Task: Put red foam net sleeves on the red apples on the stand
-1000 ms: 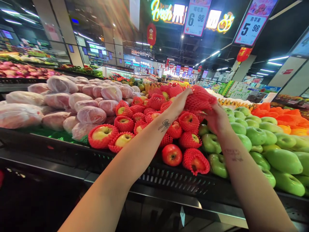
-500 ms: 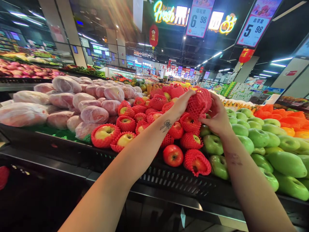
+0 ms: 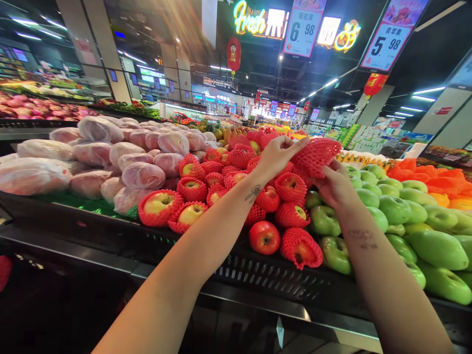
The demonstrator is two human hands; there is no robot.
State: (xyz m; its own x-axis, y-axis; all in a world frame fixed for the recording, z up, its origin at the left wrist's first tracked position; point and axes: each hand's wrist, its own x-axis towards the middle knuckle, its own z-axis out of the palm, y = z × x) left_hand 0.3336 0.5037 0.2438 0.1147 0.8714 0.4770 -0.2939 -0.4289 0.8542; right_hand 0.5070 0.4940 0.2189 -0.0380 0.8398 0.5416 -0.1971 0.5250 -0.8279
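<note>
Both my hands are raised over a heap of red apples, most wrapped in red foam nets (image 3: 290, 187). My left hand (image 3: 277, 155) pinches the left edge of a red foam net (image 3: 316, 155), and my right hand (image 3: 334, 186) grips it from below on the right. The net is stretched wide and flat between the hands. I cannot tell whether an apple is inside it. One bare red apple (image 3: 264, 237) lies at the front of the heap, next to a netted one (image 3: 300, 247).
Green apples (image 3: 401, 211) fill the display to the right, with orange nets (image 3: 435, 179) behind them. Bagged pinkish fruit (image 3: 121, 152) lies to the left. A black slotted shelf edge (image 3: 265, 278) runs along the front. Price signs hang overhead.
The net was bunched up between my hands; now it is pulled out wide and flat. My left hand's fingers have moved to its left edge.
</note>
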